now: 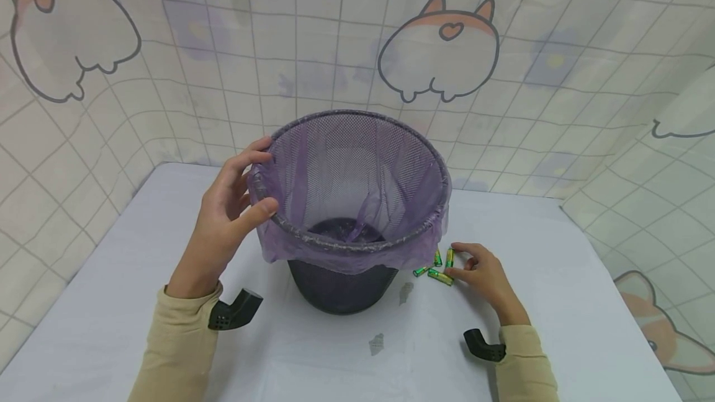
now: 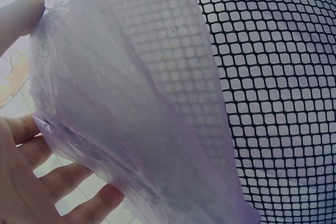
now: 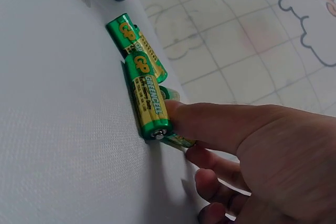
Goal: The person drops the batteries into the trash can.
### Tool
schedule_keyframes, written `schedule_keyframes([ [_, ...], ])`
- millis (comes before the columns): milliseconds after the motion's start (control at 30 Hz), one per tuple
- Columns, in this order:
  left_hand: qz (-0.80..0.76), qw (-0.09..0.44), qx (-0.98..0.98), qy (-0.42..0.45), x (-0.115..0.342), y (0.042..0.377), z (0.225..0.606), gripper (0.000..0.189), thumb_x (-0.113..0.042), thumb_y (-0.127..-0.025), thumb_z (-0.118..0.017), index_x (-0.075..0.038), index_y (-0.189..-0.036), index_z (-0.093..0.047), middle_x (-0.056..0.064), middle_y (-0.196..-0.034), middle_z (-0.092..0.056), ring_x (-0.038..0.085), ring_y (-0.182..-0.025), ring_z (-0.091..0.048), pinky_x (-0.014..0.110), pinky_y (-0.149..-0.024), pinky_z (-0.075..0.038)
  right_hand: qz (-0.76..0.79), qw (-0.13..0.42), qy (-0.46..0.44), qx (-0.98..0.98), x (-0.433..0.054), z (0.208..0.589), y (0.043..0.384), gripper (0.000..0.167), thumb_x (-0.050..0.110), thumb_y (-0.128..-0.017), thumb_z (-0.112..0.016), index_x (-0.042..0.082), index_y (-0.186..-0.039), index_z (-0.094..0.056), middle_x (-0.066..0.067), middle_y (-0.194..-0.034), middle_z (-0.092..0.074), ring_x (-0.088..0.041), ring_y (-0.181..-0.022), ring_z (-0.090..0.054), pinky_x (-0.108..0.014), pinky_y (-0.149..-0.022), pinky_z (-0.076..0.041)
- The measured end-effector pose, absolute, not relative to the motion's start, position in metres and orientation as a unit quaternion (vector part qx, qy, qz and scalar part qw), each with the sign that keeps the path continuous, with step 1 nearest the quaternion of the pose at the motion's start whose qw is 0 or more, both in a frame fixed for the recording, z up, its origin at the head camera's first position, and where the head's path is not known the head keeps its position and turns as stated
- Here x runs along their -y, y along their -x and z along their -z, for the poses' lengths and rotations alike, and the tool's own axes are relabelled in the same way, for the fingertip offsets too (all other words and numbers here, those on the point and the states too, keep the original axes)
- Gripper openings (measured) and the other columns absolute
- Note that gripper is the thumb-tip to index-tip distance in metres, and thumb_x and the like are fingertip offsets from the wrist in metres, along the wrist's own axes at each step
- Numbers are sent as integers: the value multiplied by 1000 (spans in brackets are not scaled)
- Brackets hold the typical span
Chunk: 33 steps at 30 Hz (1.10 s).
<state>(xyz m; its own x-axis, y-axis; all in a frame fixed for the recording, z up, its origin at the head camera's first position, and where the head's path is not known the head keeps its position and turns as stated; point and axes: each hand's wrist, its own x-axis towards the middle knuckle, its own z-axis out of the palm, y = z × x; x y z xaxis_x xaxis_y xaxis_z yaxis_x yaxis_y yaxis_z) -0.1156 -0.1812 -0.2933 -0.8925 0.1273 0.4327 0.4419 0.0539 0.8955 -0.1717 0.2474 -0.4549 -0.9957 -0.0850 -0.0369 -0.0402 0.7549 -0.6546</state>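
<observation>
A dark mesh wastebasket (image 1: 343, 290) stands upright, lined with a thin purple plastic bag (image 1: 357, 262) folded over its rim. My left hand (image 1: 226, 213) grips the rim on its left side, thumb and fingertips over the edge. In the left wrist view the bag (image 2: 121, 98) hangs loosely over the mesh (image 2: 273, 77). Several green-and-gold batteries (image 1: 440, 276) lie on the table right of the basket. Low over them, my right hand (image 1: 483, 275) pinches one battery (image 1: 450, 257) between thumb and index finger. In the right wrist view the thumb partly hides it behind a nearer battery (image 3: 147, 95).
The basket stands on a white-covered table (image 1: 313, 358) with two small grey marks (image 1: 377, 344) near the front. A tile-patterned curtain (image 1: 335, 36) with cartoon dogs encloses the back and sides.
</observation>
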Motion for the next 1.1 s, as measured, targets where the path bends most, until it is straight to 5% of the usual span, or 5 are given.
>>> schedule_keyframes([
  [233,663,120,710,202,181,116,293,54,-2,-88,-59,-10,-139,-43,-3,-158,-30,27,-144,-33,47,-112,-27,329,15,55,-943,-247,456,172,56,18,-78,-79,4,-128,-60,-14,-111,-58,-14,-74,-46,-24,-61,-36],
  [600,667,120,707,204,180,115,293,54,-2,-88,-59,-10,-139,-43,-2,-158,-30,27,-144,-32,40,-111,-29,333,26,37,-942,-246,455,171,58,26,-78,-80,6,-129,-59,-10,-93,-55,-16,-74,-45,-27,-63,-35],
  [1100,659,120,715,200,180,116,294,54,-4,-88,-59,-11,-139,-43,-3,-157,-30,26,-145,-31,60,-113,-20,341,-20,53,-938,-247,448,169,54,22,-78,-79,7,-127,-60,-14,-120,-63,-14,-79,-46,-24,-63,-37],
])
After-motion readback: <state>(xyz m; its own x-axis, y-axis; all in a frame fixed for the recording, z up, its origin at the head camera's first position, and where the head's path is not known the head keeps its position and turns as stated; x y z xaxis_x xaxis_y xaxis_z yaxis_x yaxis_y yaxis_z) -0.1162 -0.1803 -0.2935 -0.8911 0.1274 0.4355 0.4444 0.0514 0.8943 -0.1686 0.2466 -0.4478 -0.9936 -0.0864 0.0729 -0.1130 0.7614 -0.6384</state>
